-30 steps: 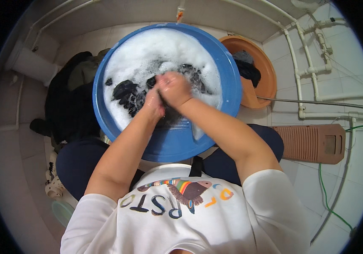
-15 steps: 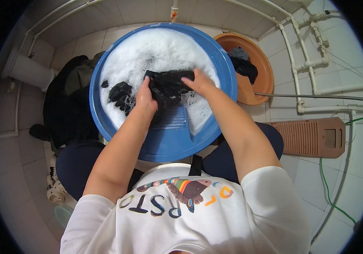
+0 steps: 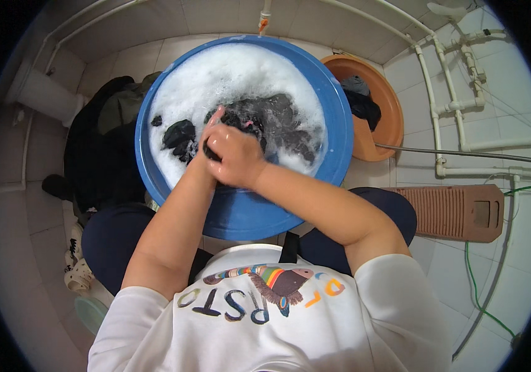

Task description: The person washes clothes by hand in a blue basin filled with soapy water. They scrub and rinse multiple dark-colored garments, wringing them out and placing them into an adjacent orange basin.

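Note:
A wet black garment [image 3: 250, 118] lies bunched in foamy water inside a large blue basin [image 3: 234, 217] between my knees. My right hand [image 3: 237, 155] reaches across to the left, its fingers curled tight around a fold of the cloth. Just beneath and beside it, my left hand [image 3: 207, 149] grips the garment, one digit pointing up; its other fingers are mostly hidden by the right hand. Both hands meet low over the near part of the basin. Another dark clump of fabric [image 3: 180, 135] pokes through the suds to the left.
An orange basin [image 3: 392, 121] holding dark clothes [image 3: 362, 105] stands at the far right. On the right floor lies a brown washboard [image 3: 451, 212] near a green hose [image 3: 473, 279]. Dark clothing [image 3: 101, 155] is heaped on the left. White pipes [image 3: 429, 80] run along the wall.
My right hand has moved left and nearer, from the garment's right side to meet my left hand. The garment has sunk and bunched under them, covering the blue ridged area.

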Action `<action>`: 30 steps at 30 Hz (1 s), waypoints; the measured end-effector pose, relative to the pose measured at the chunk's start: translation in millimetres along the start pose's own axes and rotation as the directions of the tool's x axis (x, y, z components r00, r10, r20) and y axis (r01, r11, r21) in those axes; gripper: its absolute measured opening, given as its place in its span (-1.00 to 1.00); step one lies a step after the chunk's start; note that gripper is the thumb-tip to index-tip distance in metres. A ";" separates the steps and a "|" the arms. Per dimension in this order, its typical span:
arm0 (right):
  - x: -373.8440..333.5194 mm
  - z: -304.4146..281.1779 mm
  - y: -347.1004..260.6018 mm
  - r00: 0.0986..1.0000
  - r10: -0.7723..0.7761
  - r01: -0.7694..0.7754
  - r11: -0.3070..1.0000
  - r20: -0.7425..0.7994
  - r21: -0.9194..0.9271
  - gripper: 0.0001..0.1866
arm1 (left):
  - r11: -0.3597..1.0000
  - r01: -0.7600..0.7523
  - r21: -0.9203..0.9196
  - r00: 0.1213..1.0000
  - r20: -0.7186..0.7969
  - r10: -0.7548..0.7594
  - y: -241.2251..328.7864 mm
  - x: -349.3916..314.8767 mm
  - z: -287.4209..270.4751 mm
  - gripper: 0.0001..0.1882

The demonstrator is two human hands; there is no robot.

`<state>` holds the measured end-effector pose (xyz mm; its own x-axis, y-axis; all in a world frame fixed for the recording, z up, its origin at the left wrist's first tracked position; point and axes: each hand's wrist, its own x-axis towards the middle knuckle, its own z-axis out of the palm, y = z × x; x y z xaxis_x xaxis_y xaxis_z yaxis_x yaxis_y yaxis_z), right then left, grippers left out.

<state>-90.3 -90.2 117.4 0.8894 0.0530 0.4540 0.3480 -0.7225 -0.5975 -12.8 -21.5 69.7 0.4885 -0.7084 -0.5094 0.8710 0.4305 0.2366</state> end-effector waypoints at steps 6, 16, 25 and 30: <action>6.5 -1.0 26.7 0.994 0.033 -0.031 0.999 -0.104 0.023 -0.77 | 0.847 -0.230 0.479 0.953 -0.066 0.296 -25.7 28.0 -54.2 -0.63; 4.1 13.6 7.4 0.982 0.169 -0.171 0.985 -0.088 -0.014 -0.81 | 0.945 -0.313 -0.091 0.907 0.267 0.326 -38.1 15.1 -56.2 -0.66; -23.6 -34.0 154.3 0.560 0.813 -0.829 0.553 -0.158 -0.089 -0.42 | 0.996 -0.085 0.004 0.981 -0.173 0.084 -20.7 3.8 8.8 -0.57; -59.4 -14.9 184.8 0.588 0.772 -0.680 0.634 0.241 -0.368 -0.43 | 0.962 -0.271 0.020 0.939 -0.216 0.268 -15.4 5.1 5.9 -0.46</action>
<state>-83.3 -237.1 -10.2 0.8633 -0.3603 -0.3534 -0.4938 -0.7477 -0.4440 -23.5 -35.0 68.3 0.6813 -0.4285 -0.5935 0.7072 0.5946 0.3825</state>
